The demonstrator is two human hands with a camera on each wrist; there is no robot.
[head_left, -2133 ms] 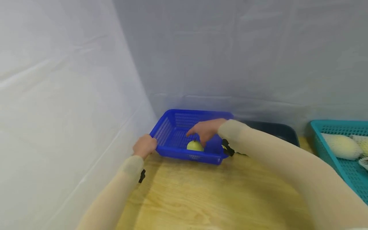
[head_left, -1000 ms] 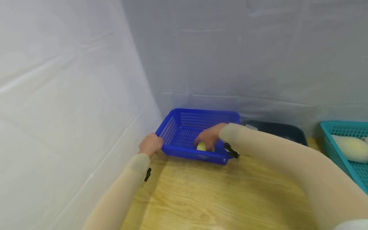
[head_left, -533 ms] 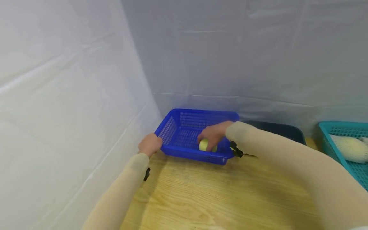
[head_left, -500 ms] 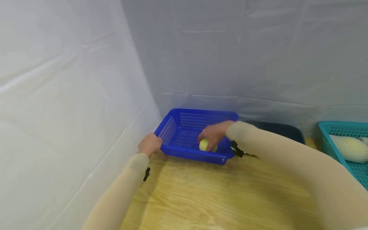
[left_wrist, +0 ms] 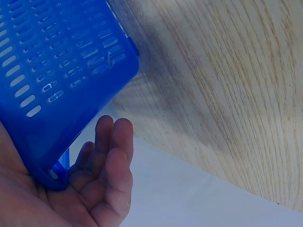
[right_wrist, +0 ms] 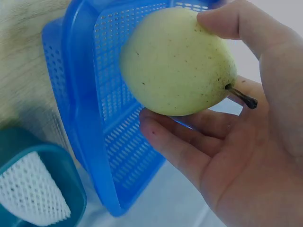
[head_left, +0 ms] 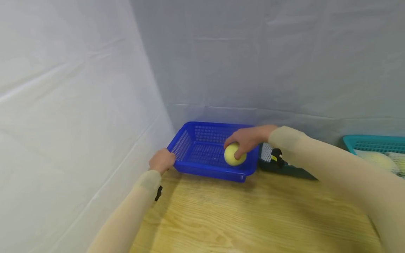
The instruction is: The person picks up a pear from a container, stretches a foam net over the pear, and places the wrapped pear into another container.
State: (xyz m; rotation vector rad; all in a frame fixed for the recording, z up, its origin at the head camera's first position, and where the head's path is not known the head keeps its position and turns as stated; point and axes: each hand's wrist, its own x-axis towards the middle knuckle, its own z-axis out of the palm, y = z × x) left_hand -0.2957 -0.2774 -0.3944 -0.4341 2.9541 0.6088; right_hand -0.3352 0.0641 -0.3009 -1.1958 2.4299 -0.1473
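A blue slotted basket (head_left: 209, 171) stands on the wooden table in the corner. My left hand (head_left: 162, 161) grips its rim at the near left corner; in the left wrist view the fingers (left_wrist: 118, 175) curl below the rim. Over the basket's right part, my right hand (head_left: 250, 137) holds a round yellow-green pear (head_left: 232, 156) between thumb and fingers. The right wrist view shows the pear's speckled skin and its short dark stem (right_wrist: 242, 97) pointing toward the palm. Beneath the pear, the basket floor is partly hidden.
Right of the basket is a dark green tray (head_left: 294, 171), partly behind my right arm, with a white foam net (right_wrist: 31, 189) inside. A teal basket (head_left: 349, 142) farther right holds net-wrapped fruit (head_left: 376, 160). Pale sheeting (head_left: 95, 105) walls the left and back.
My right hand reached into the basket, took hold of the pear and has raised it up and to the right. My left hand keeps its grip on the rim.
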